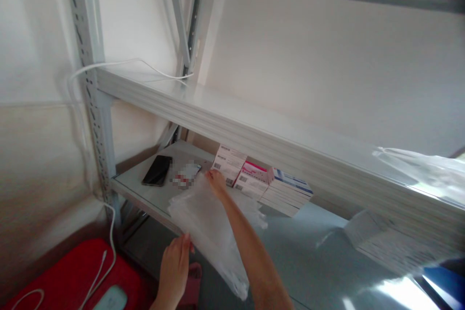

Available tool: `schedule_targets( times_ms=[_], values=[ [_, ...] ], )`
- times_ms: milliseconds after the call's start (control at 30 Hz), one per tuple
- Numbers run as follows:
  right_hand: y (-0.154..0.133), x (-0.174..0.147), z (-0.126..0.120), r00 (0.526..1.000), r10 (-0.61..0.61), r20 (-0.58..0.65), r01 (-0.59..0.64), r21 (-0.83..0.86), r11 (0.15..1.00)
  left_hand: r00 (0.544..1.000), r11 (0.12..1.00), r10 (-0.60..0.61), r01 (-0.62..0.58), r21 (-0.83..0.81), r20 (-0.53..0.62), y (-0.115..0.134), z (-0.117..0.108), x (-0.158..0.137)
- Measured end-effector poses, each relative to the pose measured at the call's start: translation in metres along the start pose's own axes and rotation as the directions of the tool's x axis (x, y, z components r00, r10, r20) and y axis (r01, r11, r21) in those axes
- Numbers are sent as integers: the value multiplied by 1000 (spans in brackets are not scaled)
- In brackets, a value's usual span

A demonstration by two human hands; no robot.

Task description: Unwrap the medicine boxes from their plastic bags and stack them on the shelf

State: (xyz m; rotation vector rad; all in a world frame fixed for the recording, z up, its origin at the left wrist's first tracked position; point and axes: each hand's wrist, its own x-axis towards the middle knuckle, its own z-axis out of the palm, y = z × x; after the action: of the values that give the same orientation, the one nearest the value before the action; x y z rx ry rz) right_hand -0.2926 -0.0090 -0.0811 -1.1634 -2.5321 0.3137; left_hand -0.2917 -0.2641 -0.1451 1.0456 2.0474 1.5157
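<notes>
A pile of clear, thin plastic bags [207,213] lies on the lower shelf and droops over its front edge. My right hand [217,183] reaches across the pile, its fingers pinched at the far edge of the bags, close to the white boxes. At the near left edge of the pile is my left hand [174,259], with fingers curled together against the plastic; exactly what its fingertips grip is partly hidden. White boxes with barcode labels [227,162] stand just behind my right hand, beside pink-and-white boxes [253,178] and a stack of blue-and-white boxes [288,191].
On the lower shelf [308,242] lie a black phone [157,170] and a blurred small packet [184,175]. An upper shelf beam [254,131] crosses above my hands. Below left are a red surface [119,266] and a white cable [111,232]. Clear plastic [425,169] lies upper right.
</notes>
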Motion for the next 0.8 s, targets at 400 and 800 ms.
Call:
schedule_targets(
  times_ms=[400, 800],
  values=[
    [-17, -7, -9, 990, -118, 81, 129, -145, 981, 858, 956, -165, 260, -134, 487, 27, 37, 6],
    [-15, -9, -27, 964, -159, 214, 199, -182, 963, 614, 930, 115, 210, -302, 781, 23, 35, 3]
  ],
)
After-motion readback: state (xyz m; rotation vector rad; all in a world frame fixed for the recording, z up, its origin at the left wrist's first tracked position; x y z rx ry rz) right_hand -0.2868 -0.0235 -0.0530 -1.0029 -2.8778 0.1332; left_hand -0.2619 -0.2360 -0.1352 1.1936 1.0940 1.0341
